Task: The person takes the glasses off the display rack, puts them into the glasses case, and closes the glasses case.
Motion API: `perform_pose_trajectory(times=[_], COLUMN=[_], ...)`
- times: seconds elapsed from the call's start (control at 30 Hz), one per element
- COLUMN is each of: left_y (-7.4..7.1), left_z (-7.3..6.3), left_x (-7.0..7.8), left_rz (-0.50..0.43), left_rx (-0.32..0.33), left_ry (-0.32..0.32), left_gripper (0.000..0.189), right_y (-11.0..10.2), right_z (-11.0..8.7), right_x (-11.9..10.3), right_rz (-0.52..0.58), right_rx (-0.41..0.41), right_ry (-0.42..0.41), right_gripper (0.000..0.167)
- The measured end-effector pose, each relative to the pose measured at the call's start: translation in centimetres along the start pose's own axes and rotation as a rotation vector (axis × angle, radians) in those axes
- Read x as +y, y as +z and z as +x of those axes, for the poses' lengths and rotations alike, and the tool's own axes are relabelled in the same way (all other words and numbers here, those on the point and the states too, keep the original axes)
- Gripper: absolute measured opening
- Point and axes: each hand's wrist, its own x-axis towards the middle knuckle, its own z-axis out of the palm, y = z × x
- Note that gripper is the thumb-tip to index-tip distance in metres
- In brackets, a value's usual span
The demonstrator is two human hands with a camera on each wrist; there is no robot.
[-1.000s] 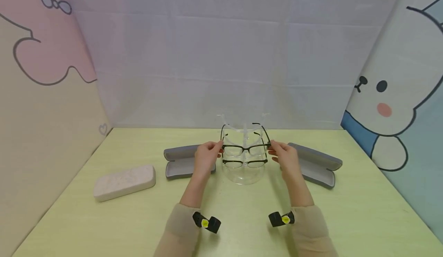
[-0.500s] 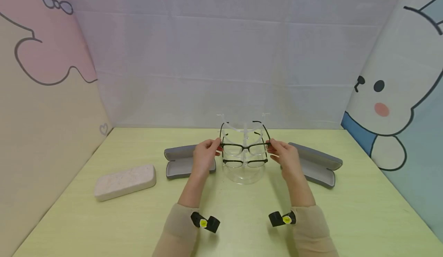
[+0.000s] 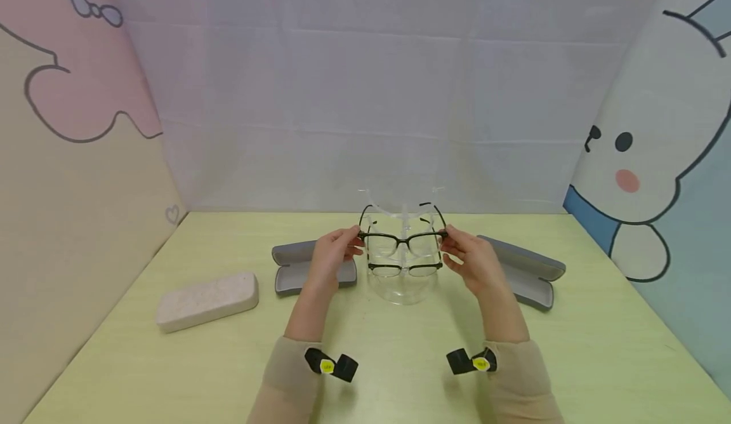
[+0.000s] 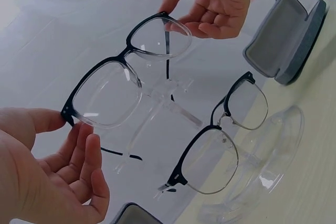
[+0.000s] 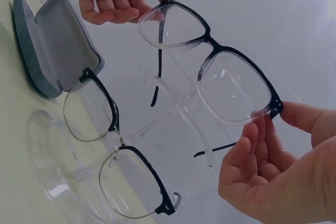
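Both hands hold one pair of eyeglasses (image 3: 403, 240) with a black upper frame and clear lower rims. My left hand (image 3: 333, 254) pinches the frame's left corner between thumb and fingers. At the opposite corner, my right hand (image 3: 471, 256) grips it the same way. The temples are unfolded and point back, toward a clear display stand (image 3: 406, 224). Lower on that stand sits a second pair, half-rim glasses (image 4: 207, 158) with black brows and thin metal lower rims. In the right wrist view the held glasses (image 5: 236, 85) are apart from the half-rim pair.
Grey glasses cases lie open on both sides of the stand, a left case (image 3: 294, 276) partly behind my left hand and a right case (image 3: 528, 278). A pale closed case (image 3: 207, 301) rests farther left on the light yellow table (image 3: 400, 373). Patterned walls enclose the sides.
The held eyeglasses have risen slightly and come a little toward me, away from the stand. Both hands moved with them and spread slightly apart. The half-rim glasses stayed put.
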Motion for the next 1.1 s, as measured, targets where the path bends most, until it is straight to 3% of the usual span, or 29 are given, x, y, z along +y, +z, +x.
perform_pose_trajectory(times=[0.27,0.57,0.77,1.1], left_y=[-0.7,-1.4,-1.6,-2.2], left_z=[0.1,-0.5,-1.0,-2.4], left_x=[0.4,1.5,2.2,3.7], left_rz=[-0.181,-0.332,-0.335,-0.245], left_rx=[-0.106,-0.307,-0.332,-0.379], left_ry=[-0.042,-0.101,-0.100,-0.036], left_gripper=[0.019,0.025,0.024,0.022], right_y=[0.2,0.6,0.7,0.9], right_z=[-0.2,-1.2,-2.0,-3.6], right_x=[-0.5,-1.3,-1.9,-3.1], right_rz=[0.051,0.056,0.055,-0.025], right_rx=[-0.065,-0.082,-0.092,-0.168], right_ry=[0.034,0.007,-0.010,-0.050], right_gripper=[0.024,0.021,0.018,0.027])
